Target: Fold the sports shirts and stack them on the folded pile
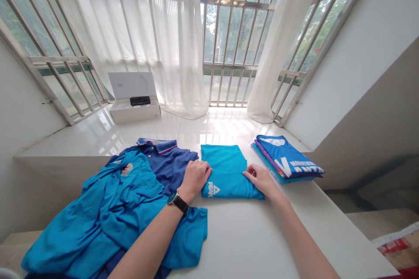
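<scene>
A folded turquoise shirt (pixel 225 172) with a white PEAK logo lies on the white counter (pixel 235 239). My left hand (pixel 195 178) rests on the shirt's left edge, with its fingers curled against the fold. My right hand (pixel 260 181) has its fingertips on the shirt's lower right edge. A black wristwatch (pixel 178 202) sits on my left wrist. Under my left forearm lies a rumpled turquoise polo shirt (pixel 114 213), partly over a darker blue polo shirt (pixel 160 157). The lower parts of both are hidden or out of frame.
A stack of folded blue, purple and teal garments (pixel 283 159) stands right of my right hand. On the glossy white sill behind sits an open white box (pixel 134 98) holding a black object. Barred windows and sheer curtains stand beyond. Cardboard (pixel 397 248) shows low on the right, below the counter.
</scene>
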Motion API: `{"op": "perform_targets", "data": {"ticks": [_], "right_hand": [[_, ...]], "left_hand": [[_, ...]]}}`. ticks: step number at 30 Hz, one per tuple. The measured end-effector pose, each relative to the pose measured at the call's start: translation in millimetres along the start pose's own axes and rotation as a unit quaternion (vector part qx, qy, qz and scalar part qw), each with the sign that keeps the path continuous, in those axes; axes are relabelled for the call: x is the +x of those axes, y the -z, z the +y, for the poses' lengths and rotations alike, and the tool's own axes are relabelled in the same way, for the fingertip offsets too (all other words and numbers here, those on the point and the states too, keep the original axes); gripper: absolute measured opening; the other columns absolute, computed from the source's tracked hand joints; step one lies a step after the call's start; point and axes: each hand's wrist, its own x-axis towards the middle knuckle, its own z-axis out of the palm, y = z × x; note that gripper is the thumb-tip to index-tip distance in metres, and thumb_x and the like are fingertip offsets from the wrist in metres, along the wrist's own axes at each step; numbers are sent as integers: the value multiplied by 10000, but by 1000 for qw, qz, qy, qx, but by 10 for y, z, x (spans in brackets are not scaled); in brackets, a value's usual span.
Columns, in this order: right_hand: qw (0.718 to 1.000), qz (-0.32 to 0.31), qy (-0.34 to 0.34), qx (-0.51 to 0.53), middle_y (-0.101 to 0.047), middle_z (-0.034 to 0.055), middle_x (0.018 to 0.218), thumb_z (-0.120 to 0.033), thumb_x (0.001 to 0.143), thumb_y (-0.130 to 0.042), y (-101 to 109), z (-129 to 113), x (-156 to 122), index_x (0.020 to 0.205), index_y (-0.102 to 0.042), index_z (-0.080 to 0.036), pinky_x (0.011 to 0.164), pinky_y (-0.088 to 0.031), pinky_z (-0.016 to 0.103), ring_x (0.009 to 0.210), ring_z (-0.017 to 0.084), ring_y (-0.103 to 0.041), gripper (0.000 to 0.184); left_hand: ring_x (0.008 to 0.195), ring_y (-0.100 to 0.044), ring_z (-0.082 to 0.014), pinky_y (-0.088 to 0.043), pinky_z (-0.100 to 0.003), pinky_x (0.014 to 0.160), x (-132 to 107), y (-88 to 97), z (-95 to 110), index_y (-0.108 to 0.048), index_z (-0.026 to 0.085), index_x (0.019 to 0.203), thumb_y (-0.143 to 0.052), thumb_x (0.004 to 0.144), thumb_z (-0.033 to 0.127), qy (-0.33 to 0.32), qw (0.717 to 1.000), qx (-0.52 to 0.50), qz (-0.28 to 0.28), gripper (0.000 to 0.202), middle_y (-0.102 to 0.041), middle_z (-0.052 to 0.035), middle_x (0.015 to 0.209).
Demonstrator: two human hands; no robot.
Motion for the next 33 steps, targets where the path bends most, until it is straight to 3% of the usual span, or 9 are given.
{"op": "perform_targets", "data": {"ticks": [2, 4, 7, 10, 16, 20, 24, 28, 33], "right_hand": [[1000, -3, 4, -5, -675, 35, 749, -488, 844, -552, -6, -5, 2, 725, -576, -229, 653, -443, 307, 680, 195, -592, 287], [1000, -7, 7, -8, -677, 38, 756, -490, 849, -540, -8, -7, 3, 730, -584, -227, 663, -449, 312, 686, 198, -596, 292], [1000, -16, 9, -16, -680, 42, 763, -479, 868, -516, 9, -14, -3, 745, -592, -226, 677, -459, 319, 705, 206, -612, 291], [998, -17, 1, -65, -690, 60, 799, -431, 897, -488, 44, -61, -26, 760, -612, -222, 715, -477, 331, 751, 220, -637, 279], [976, 77, 72, -191, -670, 144, 1196, -317, 960, -426, -116, -398, -111, 1134, -673, -200, 978, -467, 414, 1137, 298, -593, 324], [975, 3, 123, -183, -491, 155, 1493, -467, 1000, -346, -397, -567, -190, 1419, -520, -162, 1133, -367, 463, 1381, 305, -434, 546], [970, -86, 76, -215, -338, 143, 1596, -598, 986, -292, -539, -546, -238, 1518, -401, -162, 1193, -260, 489, 1474, 310, -296, 696], [972, -58, 14, -226, -327, 126, 1602, -622, 977, -298, -559, -489, -238, 1531, -381, -189, 1199, -211, 513, 1483, 318, -267, 708], [970, -47, -4, -238, -330, 119, 1603, -604, 975, -333, -546, -469, -227, 1532, -380, -200, 1198, -207, 501, 1484, 312, -267, 689]], "left_hand": [[922, -606, -240, -428, -376, 828, -21, 60, 124, -640, 195, 893, -440, 1016, 313, -40, 997, 15, 65, 262, -689, -76, 925], [976, -597, -243, -436, -392, 869, -55, 89, 259, -649, 201, 946, -404, 1026, 312, -88, 993, -6, 76, 280, -680, -89, 999], [1143, -570, -245, -424, -404, 991, -128, 26, 392, -651, 219, 1086, -393, 1028, 330, -180, 982, -49, 0, 286, -652, -90, 1212], [1348, -455, -267, -354, -434, 1110, -195, -123, 385, -535, 232, 1353, -377, 1032, 389, -212, 973, -43, -83, 390, -525, -81, 1459], [1455, -332, -286, -273, -464, 1173, -243, -315, 292, -346, 201, 1520, -287, 1041, 463, -203, 973, -16, -109, 549, -360, -97, 1585], [1451, -346, -276, -264, -457, 1185, -233, -321, 324, -367, 175, 1510, -316, 1030, 457, -194, 975, -20, -107, 559, -391, -118, 1565], [1450, -348, -267, -254, -462, 1197, -227, -284, 249, -372, 176, 1511, -320, 1026, 476, -140, 982, -27, -121, 572, -384, -110, 1571], [1485, -262, -303, -236, -531, 1192, -240, -241, 67, -369, 186, 1519, -289, 1032, 462, -76, 988, -5, -135, 566, -324, -115, 1599], [1495, -228, -315, -215, -577, 1183, -253, -226, -1, -344, 226, 1536, -276, 1027, 502, -61, 988, 2, -145, 583, -289, -106, 1616]]}}
